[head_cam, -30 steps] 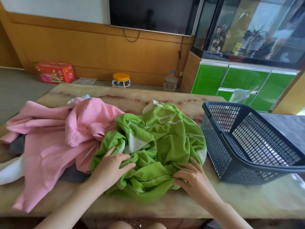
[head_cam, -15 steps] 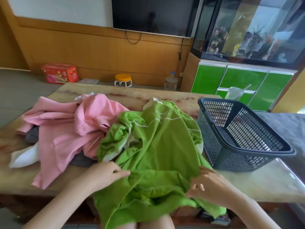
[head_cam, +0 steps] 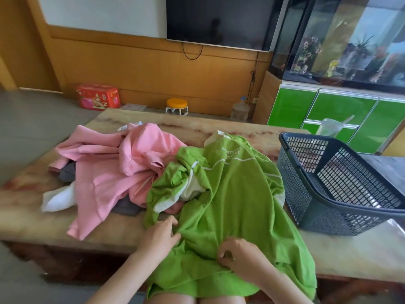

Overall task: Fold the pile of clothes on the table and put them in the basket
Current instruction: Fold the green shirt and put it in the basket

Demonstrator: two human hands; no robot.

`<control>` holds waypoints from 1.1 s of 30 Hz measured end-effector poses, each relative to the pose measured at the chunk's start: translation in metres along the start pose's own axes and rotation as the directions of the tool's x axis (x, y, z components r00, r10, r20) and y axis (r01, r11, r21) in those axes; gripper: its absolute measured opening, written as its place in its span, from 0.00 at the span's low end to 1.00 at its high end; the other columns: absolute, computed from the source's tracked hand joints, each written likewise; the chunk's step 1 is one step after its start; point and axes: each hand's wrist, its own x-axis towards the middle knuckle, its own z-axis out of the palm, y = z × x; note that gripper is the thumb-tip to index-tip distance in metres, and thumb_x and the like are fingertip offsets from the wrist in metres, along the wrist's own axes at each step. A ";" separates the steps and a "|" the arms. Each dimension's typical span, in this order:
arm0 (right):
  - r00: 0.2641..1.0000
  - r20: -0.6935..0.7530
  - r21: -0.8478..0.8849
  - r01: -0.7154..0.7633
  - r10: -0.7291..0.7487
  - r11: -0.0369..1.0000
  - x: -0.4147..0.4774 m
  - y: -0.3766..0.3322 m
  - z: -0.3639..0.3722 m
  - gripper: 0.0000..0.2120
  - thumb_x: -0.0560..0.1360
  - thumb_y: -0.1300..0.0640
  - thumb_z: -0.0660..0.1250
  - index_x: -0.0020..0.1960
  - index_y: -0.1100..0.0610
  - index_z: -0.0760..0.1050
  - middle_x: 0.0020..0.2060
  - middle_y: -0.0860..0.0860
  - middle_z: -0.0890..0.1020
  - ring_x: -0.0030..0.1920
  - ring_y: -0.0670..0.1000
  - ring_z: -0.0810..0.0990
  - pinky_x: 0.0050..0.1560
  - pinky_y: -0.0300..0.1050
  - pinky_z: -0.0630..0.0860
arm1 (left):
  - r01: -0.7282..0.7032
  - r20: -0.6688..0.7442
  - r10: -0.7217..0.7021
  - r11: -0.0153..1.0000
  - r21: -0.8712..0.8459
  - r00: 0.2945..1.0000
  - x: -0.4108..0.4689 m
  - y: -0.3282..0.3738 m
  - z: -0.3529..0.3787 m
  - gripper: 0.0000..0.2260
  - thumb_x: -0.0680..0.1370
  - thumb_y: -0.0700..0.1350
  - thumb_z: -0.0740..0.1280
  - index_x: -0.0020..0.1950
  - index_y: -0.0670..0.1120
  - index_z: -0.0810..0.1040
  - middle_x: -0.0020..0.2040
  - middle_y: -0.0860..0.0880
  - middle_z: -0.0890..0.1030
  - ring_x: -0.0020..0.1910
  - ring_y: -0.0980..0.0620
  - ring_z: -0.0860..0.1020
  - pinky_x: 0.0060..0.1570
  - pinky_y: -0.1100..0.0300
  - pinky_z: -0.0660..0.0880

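Green shirt point(head_cam: 236, 194) is hanging off the table point(head_cam: 32, 205), left hand point(head_cam: 160, 235) and right hand point(head_cam: 238, 260) each pinching its fabric.

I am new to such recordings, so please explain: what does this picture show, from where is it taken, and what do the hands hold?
No machine here: a person works with two bare hands. The camera sits on the person's head, looking forward and down. On the table lie a pink garment over a grey cloth and a white cloth, a green shirt, and a dark basket at the right. The shirt hangs over the near edge. The right hand pinches it with curled fingers; the left hand touches its edge, but whether it grips is unclear.
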 end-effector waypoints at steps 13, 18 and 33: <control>0.917 -0.339 0.248 -0.129 0.211 0.960 0.109 -0.043 -0.074 0.40 0.68 0.41 0.72 0.74 0.46 0.58 0.68 0.48 0.70 0.60 0.50 0.75 0.50 0.45 0.75 | -0.094 -0.500 0.044 0.993 -0.076 0.865 0.055 -0.020 -0.041 0.35 0.64 0.53 0.78 0.66 0.41 0.72 0.59 0.43 0.78 0.60 0.43 0.74 0.58 0.51 0.69; 0.931 -0.315 0.175 -0.137 0.187 0.975 0.131 -0.048 -0.056 0.30 0.69 0.49 0.72 0.70 0.45 0.68 0.62 0.49 0.75 0.59 0.52 0.76 0.50 0.45 0.74 | -0.051 -0.509 0.054 0.998 0.021 0.859 0.073 -0.011 -0.042 0.14 0.69 0.50 0.72 0.52 0.48 0.80 0.45 0.48 0.82 0.49 0.45 0.79 0.46 0.55 0.70; 0.979 -0.205 0.106 0.030 -0.007 0.994 0.161 -0.107 -0.052 0.22 0.77 0.45 0.62 0.70 0.41 0.66 0.57 0.50 0.81 0.58 0.53 0.78 0.53 0.46 0.73 | 0.323 -0.488 -0.390 0.921 -0.217 0.781 0.083 -0.105 -0.189 0.22 0.74 0.45 0.67 0.67 0.45 0.68 0.64 0.42 0.73 0.65 0.41 0.69 0.61 0.48 0.65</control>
